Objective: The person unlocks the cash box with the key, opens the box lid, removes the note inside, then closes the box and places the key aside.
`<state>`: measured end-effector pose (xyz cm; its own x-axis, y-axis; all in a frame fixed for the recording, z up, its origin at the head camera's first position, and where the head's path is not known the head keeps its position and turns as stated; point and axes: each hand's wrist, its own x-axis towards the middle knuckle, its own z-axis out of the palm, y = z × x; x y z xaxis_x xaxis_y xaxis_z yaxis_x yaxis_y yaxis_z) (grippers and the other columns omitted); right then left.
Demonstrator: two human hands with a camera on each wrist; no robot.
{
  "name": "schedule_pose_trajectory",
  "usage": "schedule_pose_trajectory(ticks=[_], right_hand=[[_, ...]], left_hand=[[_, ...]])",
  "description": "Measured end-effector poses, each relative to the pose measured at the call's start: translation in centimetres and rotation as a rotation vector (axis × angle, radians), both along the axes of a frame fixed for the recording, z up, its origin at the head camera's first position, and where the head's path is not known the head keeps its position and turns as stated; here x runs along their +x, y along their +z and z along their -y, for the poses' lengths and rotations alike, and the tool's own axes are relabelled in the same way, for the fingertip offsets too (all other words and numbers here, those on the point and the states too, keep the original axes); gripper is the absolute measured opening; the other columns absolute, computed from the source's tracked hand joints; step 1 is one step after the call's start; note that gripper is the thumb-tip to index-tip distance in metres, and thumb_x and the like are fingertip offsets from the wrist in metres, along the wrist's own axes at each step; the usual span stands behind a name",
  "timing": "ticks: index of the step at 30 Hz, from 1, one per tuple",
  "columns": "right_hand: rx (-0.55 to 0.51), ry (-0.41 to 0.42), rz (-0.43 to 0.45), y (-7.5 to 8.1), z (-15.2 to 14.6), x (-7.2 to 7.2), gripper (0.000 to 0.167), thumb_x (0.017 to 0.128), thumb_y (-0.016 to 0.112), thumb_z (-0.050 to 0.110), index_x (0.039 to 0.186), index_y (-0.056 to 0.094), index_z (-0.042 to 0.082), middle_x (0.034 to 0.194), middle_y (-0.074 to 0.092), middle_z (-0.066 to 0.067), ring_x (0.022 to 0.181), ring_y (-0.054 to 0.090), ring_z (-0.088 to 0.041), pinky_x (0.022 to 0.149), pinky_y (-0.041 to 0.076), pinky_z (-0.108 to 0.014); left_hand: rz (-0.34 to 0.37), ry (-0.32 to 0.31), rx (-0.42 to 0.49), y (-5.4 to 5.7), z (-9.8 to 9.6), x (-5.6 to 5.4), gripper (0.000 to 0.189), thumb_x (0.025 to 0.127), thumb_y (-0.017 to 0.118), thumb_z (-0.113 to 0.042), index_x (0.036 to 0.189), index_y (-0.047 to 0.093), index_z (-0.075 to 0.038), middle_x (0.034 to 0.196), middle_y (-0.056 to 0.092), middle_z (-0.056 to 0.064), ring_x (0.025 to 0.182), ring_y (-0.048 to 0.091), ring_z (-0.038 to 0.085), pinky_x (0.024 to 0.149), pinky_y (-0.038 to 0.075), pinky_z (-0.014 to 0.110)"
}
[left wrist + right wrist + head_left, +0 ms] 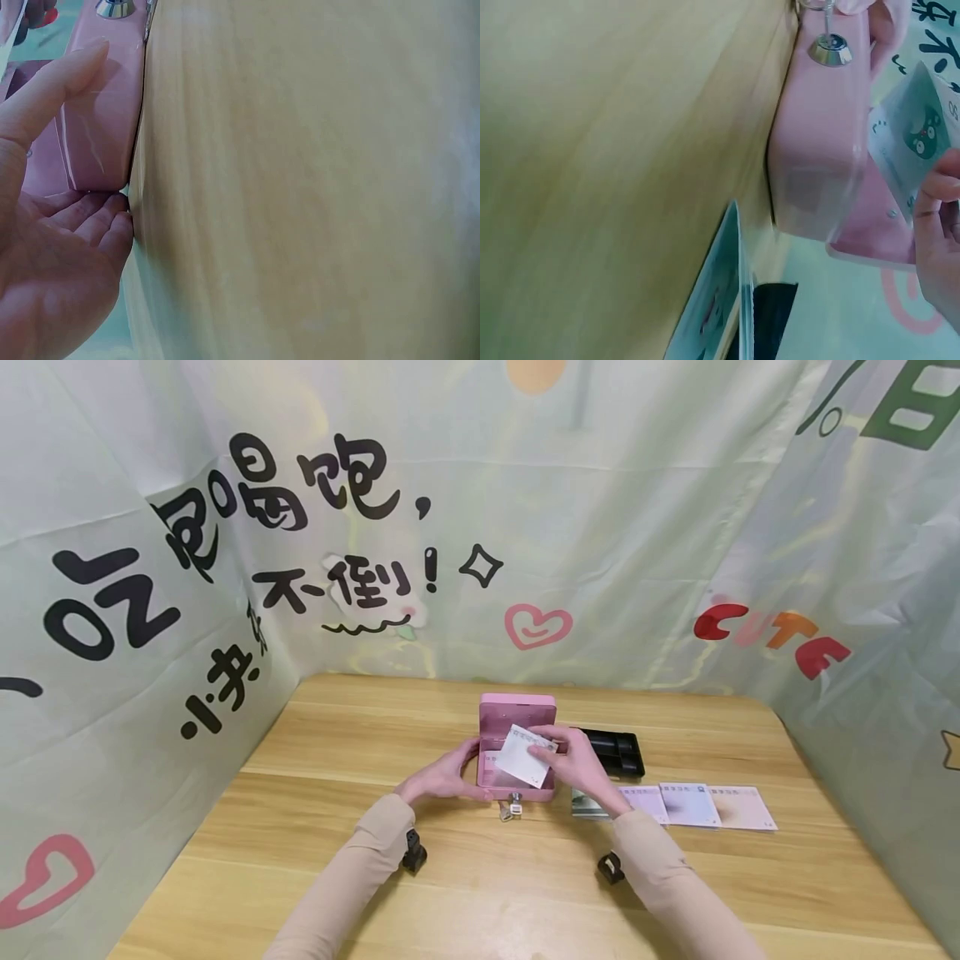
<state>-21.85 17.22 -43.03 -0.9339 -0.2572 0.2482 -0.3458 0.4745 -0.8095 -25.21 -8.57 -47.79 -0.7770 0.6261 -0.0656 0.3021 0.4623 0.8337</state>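
A small pink cash box [534,794] stands on the wooden table with its lid [497,708] raised. My left hand [447,773] holds its left side, the thumb [69,81] on the front face and the other fingers against the side. Over the open box, my right hand [576,767] pinches a square printed paper card [523,758]; a green cartoon shows on it in the right wrist view. Beneath that card, another pinkish paper [491,760] lies inside the box. On the box front is a round lock [830,51], with keys [506,812] hanging at it.
Right of the box lies a black divided tray [633,758]. In front of it runs a row of paper cards: green [587,804], lilac [643,802], blue [688,804] and peach [742,808]. Printed cloth walls [637,552] enclose the table [480,893].
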Motion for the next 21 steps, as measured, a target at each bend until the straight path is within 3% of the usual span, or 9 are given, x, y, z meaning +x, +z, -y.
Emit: schedule_pose_trajectory(ticks=[6,10,17,21], right_hand=[[0.013,0.022,0.056,0.3,-1.6,1.2,0.03,0.099,0.06,0.006,0.127,0.067,-0.002,0.09,0.07,-0.02,0.055,0.05,-0.006,0.045,0.043,-0.02],[-0.017,0.044,0.083,0.6,-2.5,1.8,0.031,0.099,0.057,0.003,0.128,0.064,-0.007,0.092,0.07,-0.023,0.055,0.053,-0.008,0.044,0.045,-0.021],[-0.099,-0.007,0.113,1.2,-3.8,3.0,0.028,0.097,0.063,0.007,0.122,0.067,-0.005,0.097,0.073,-0.025,0.065,0.061,-0.006,0.051,0.053,-0.025],[-0.125,-0.043,0.076,1.8,-4.7,3.5,0.022,0.095,0.068,0.01,0.112,0.07,-0.003,0.086,0.074,-0.012,0.061,0.056,-0.004,0.051,0.048,-0.021]], left_hand=[[0.012,-0.017,0.028,0.2,0.0,0.1,0.112,0.078,0.086,-0.018,0.16,0.011,0.0,0.166,0.022,0.023,0.154,0.024,0.038,0.129,0.02,0.055],[0.011,-0.015,0.032,0.3,0.0,0.1,0.111,0.078,0.086,-0.017,0.16,0.012,-0.001,0.166,0.023,0.023,0.154,0.025,0.037,0.129,0.019,0.055],[-0.002,-0.018,0.023,0.2,0.1,0.0,0.108,0.079,0.085,-0.017,0.159,0.015,0.0,0.165,0.025,0.022,0.154,0.026,0.037,0.129,0.02,0.052],[-0.011,-0.025,0.021,0.1,0.1,-0.1,0.108,0.079,0.085,-0.017,0.159,0.014,0.0,0.165,0.025,0.022,0.154,0.026,0.037,0.129,0.02,0.052]])
